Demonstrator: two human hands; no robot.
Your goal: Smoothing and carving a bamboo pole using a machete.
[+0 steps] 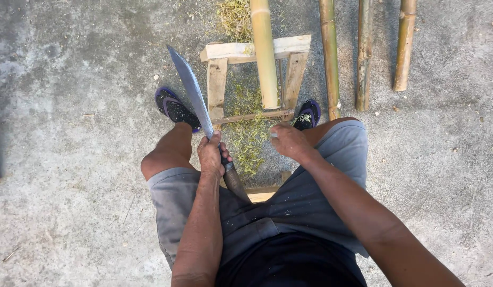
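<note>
The left hand (pixel 212 154) is clenched around the handle of a long machete (pixel 193 93), blade angled toward the upper left. The right hand (pixel 289 141) hovers loosely curled, holding nothing, just below the bamboo pole (pixel 265 53) resting on the wooden stand (pixel 225 51) at top centre. A clean cut would probably want that pole steadied and fingers kept well off the blade's path.

Machete (pixel 192 90) — long grey curved blade, dark handle, tilted toward 11 o'clock. Bamboo pole (pixel 264 53) — pale yellow, lying on wooden stand, pointing 12 o'clock.

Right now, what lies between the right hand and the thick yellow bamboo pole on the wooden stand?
In the head view, only a thin wooden crossbar and green bamboo shavings separate the right hand from the thick yellow bamboo pole.
</note>
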